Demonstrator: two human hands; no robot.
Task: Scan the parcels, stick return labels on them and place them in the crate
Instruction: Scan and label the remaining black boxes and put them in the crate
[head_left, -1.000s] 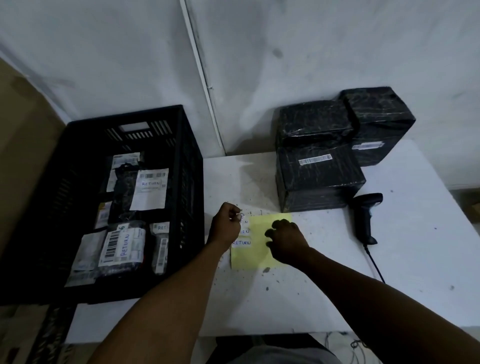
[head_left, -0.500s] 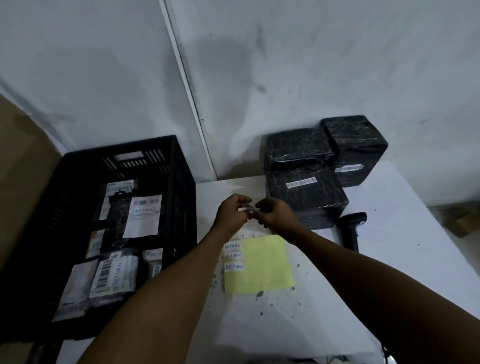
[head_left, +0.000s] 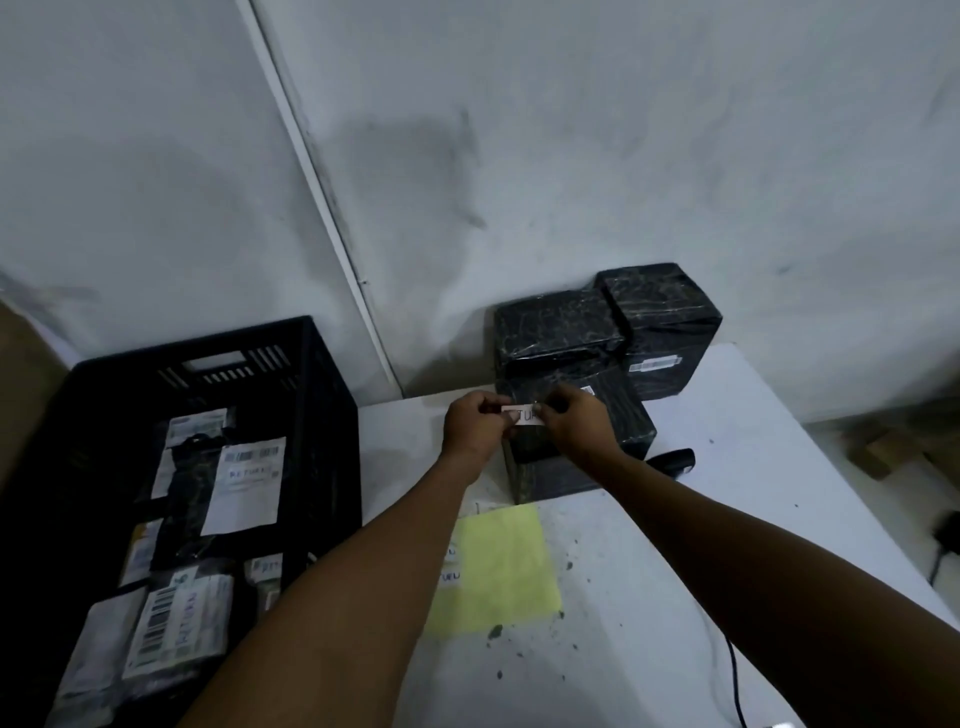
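A small white return label (head_left: 524, 415) is stretched between my two hands, just above the nearest black wrapped parcel (head_left: 631, 428). My left hand (head_left: 475, 428) pinches its left end and my right hand (head_left: 576, 423) pinches its right end. Two more black parcels (head_left: 556, 325) (head_left: 662, 312) stand behind it against the wall. The yellow backing sheet (head_left: 498, 571) with remaining labels along its left edge lies on the white table (head_left: 727, 493). A black crate (head_left: 311, 467) on the left holds several labelled parcels.
The black barcode scanner (head_left: 675, 461) lies right of the near parcel, partly hidden by my right arm; its cable (head_left: 732, 670) runs off the table's front. Dark specks dot the tabletop. The wall stands close behind the parcels.
My hands have lifted away from the yellow sheet and moved forward to the near parcel, with the label now held flat between them. The camera tilted upward.
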